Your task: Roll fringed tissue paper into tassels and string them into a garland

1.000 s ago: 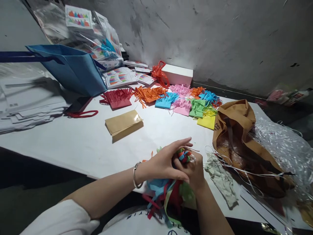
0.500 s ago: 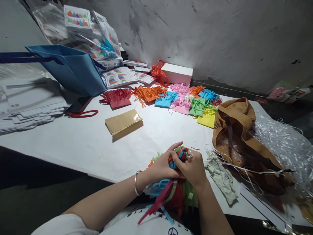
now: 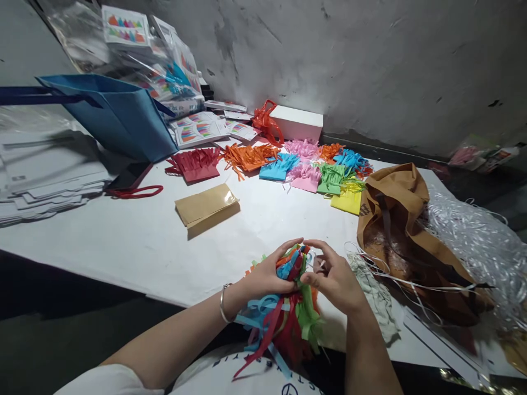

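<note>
A bundle of fringed paper tassels in red, blue, green and orange hangs at the table's front edge, strips spreading downward. My left hand is closed around its gathered top, thumb below and fingers behind. My right hand is at the bundle's right side, its index finger and thumb apart and reaching toward the top. Its other fingers curl in, with a bit of thin white string showing at them; the rest of the string is hard to make out.
Fringed paper pieces in several colours, including a red one and a yellow one, lie across the back. A brown paper packet is at centre-left. A blue bag stands left, a brown bag right, beside a crumpled pale cloth.
My right hand has opened out from its wrap around the bundle and shifted slightly right. More of the bundle's top and green strips show. My left hand keeps its hold.
</note>
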Action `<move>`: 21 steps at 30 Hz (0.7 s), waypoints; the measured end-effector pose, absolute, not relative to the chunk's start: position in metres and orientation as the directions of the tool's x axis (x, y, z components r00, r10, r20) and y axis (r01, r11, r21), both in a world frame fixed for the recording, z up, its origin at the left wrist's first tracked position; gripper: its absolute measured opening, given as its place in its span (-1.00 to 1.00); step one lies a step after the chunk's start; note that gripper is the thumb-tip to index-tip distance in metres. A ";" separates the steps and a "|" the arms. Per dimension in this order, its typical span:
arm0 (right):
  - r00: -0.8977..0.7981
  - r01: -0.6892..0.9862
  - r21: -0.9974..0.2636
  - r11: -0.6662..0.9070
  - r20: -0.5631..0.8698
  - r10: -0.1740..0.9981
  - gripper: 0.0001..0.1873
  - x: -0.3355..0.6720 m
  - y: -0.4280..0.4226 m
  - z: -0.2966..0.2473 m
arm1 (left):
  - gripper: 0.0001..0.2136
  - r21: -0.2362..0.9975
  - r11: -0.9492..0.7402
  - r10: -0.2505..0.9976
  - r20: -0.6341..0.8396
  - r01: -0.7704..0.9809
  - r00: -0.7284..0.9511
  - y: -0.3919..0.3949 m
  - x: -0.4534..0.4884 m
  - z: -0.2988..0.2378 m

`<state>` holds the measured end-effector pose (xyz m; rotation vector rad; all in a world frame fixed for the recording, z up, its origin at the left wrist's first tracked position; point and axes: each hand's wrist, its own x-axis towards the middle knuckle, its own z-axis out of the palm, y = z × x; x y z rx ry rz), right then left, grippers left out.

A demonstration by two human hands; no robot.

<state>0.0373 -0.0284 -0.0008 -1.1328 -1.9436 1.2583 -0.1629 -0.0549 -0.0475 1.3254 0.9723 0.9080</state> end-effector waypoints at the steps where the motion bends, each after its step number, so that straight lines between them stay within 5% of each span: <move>1: -0.460 0.399 -0.888 0.228 0.022 0.888 -0.28 0.039 -0.028 0.000 | -0.11 0.999 0.038 0.936 -0.046 0.030 0.350 -0.055 -0.164 -0.046; 4: -0.448 0.502 -0.786 0.361 0.120 0.886 -0.30 0.032 -0.032 0.000 | -0.03 0.998 -0.034 0.931 0.012 0.054 0.365 -0.056 -0.163 -0.043; 8: -0.467 0.513 -0.700 0.497 0.258 0.846 -0.79 0.012 -0.038 -0.010 | 0.12 0.998 0.044 0.890 -0.054 0.033 0.454 -0.053 -0.164 -0.038; 12: -0.396 0.582 -0.617 0.530 0.354 0.847 -0.79 0.009 -0.035 -0.023 | 0.08 0.980 -0.071 0.810 -0.052 0.186 0.584 -0.040 -0.183 -0.023; 15: -0.396 0.608 -0.546 0.576 0.419 0.817 -0.81 0.009 -0.033 -0.026 | -0.02 0.910 -0.260 0.852 0.059 0.324 0.519 -0.035 -0.190 -0.007; 18: -0.484 0.544 -0.505 0.670 0.463 0.742 -0.80 0.006 -0.037 -0.025 | 0.06 0.923 -0.333 0.836 0.194 0.192 0.513 -0.039 -0.178 -0.006; 21: -0.497 0.518 -0.442 0.732 0.541 0.678 -0.78 0.007 -0.044 -0.025 | 0.15 0.974 -0.216 0.869 0.226 -0.073 0.440 -0.048 -0.160 -0.026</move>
